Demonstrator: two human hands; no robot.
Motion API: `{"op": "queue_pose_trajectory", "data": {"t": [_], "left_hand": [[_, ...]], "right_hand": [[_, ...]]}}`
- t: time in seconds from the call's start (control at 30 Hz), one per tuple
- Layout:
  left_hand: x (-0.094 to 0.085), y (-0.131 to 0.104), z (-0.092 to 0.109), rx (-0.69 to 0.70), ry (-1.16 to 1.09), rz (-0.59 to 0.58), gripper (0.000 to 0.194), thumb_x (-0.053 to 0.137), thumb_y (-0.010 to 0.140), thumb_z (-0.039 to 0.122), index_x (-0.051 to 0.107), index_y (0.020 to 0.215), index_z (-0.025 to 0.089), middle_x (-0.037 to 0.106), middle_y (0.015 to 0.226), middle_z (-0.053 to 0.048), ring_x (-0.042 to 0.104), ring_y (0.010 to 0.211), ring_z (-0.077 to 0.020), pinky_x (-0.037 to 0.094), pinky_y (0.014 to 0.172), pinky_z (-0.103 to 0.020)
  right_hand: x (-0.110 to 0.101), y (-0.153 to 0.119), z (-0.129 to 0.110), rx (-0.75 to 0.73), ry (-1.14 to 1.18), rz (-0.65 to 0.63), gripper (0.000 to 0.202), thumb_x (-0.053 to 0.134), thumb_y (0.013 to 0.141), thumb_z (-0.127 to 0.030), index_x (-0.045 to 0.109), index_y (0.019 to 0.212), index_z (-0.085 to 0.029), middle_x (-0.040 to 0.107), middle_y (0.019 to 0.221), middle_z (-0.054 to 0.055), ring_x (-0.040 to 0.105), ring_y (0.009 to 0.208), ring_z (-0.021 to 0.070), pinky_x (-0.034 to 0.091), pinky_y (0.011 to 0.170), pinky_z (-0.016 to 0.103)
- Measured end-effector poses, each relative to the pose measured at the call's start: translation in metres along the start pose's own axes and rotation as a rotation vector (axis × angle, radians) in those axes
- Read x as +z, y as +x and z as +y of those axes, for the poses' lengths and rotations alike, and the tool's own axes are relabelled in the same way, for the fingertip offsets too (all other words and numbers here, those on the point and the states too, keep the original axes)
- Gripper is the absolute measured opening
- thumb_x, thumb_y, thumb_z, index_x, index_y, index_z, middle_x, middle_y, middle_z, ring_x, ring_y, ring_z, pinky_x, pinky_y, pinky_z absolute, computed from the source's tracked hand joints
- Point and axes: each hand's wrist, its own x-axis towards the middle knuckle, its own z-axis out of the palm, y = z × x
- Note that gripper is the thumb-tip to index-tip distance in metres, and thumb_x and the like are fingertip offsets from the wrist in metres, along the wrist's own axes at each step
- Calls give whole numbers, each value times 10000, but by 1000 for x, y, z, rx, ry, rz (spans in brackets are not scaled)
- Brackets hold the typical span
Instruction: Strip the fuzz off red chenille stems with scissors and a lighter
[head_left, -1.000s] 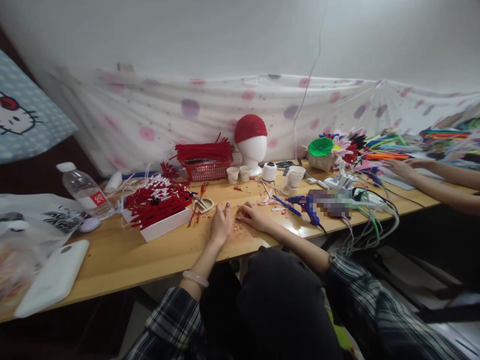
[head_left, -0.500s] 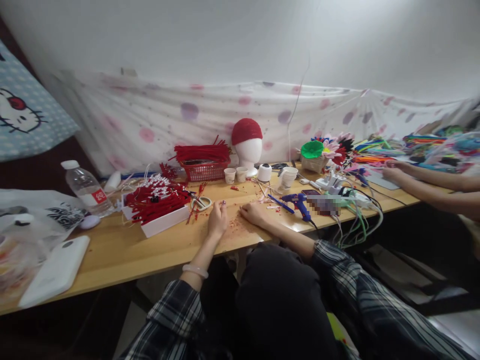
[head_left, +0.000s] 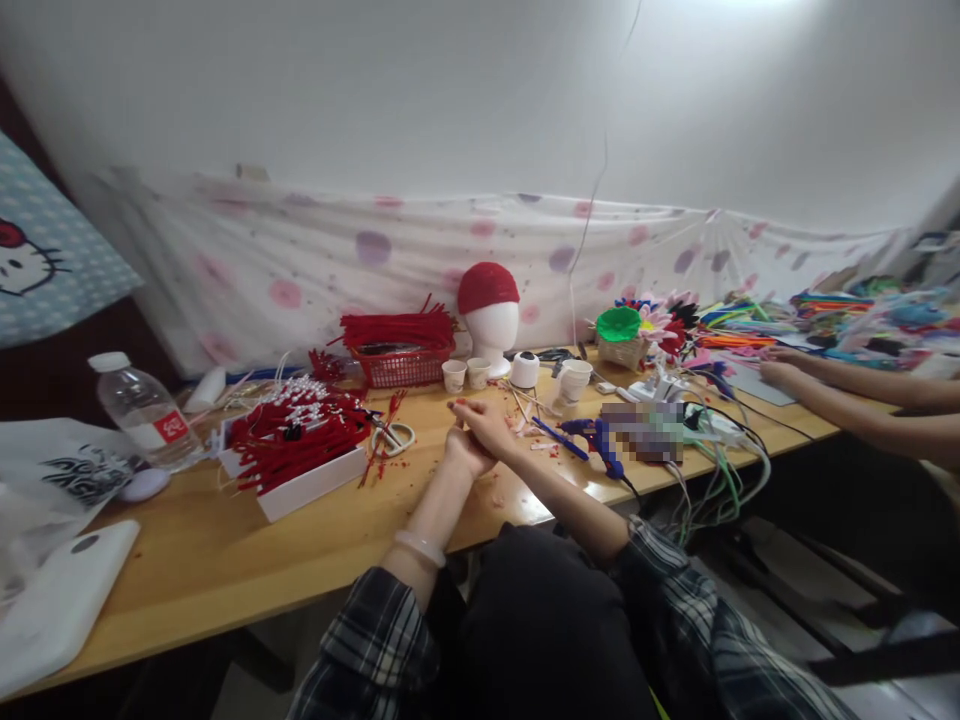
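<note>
My left hand (head_left: 466, 450) and my right hand (head_left: 484, 425) are together above the wooden table (head_left: 300, 550), the right over the left. Their fingers are closed around something small that I cannot make out; a dark red speck shows near the fingertips. Left of them lie scissors (head_left: 401, 437) with pale handles, beside thin red sticks (head_left: 382, 440). Small red scraps are scattered around the hands. A white box (head_left: 313, 483) holds red fuzzy stems (head_left: 300, 440) with white beads. To the right are a blue glue gun (head_left: 600, 440) and a blue stick (head_left: 561, 438).
Behind the hands stand a red basket (head_left: 405, 370), paper cups (head_left: 454, 376) and a white head form (head_left: 493, 325) with a red cap. At left are a bottle (head_left: 150, 415) and white case (head_left: 75, 600). Cables (head_left: 720, 470) and another person's arms (head_left: 832, 400) are at right.
My right hand has moved left and now meets my left hand, which has shifted slightly right. The view has tilted up a little.
</note>
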Motion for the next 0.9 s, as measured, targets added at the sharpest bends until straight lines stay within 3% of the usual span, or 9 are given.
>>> {"op": "queue_pose_trajectory", "data": {"t": [0.07,0.13,0.23,0.4,0.5,0.6,0.77,0.9], "left_hand": [[-3,1,4,-7,-54,-4,336,564,895,325,560,1195,173,583,1212,-95,604,1014,-230,526,840,-435],[-10,0,8,-12,-95,3,341,564,895,325,556,1199,171,583,1211,-97,604,1013,-230,526,839,-437],[-21,-2,14,-10,-136,23,344,565,895,320,551,1200,161,590,1192,-98,613,989,-220,534,817,-428],[-28,-5,18,-9,-171,82,306,548,907,318,569,1161,149,627,1104,-85,636,893,-188,550,754,-379],[-25,-11,16,6,-195,100,332,356,973,264,608,1104,92,680,935,-119,671,781,-190,558,682,-345],[-23,-18,16,43,-214,85,450,226,960,200,636,1080,57,706,856,-158,701,760,-227,569,662,-357],[-20,-24,16,79,-175,49,409,293,901,129,639,1112,76,727,869,-149,710,755,-225,571,714,-370],[-10,-31,9,86,-84,-3,370,326,920,169,630,1129,136,719,966,-106,697,868,-200,552,800,-321]], "right_hand": [[1,-9,-1,-74,-118,-74,287,579,892,-344,596,1107,-155,598,1144,73,590,998,217,495,860,429],[-1,-17,-3,-141,-218,-120,169,628,850,-320,627,895,-157,616,1037,79,558,1004,222,420,943,464],[-5,-29,-4,-226,-282,-118,177,665,795,-330,580,729,-190,604,954,93,497,1034,260,298,1023,492],[-5,-41,-1,-292,-259,-24,334,544,849,-491,607,1002,-200,602,1063,111,497,1051,263,306,1015,493],[-4,-35,2,-295,-166,59,525,218,947,-558,590,1101,-220,618,1115,107,535,1068,240,366,987,462],[-6,-29,1,-299,-60,117,707,-35,948,-523,561,1178,-220,637,1148,113,572,1089,226,420,953,436],[-14,-42,-8,-358,-12,149,580,153,960,-543,574,1209,-230,601,1269,89,498,1230,226,322,1067,427],[-9,-52,-17,-468,-305,-34,485,391,927,-495,534,1295,-213,528,1372,103,401,1323,249,202,1123,462]]}}
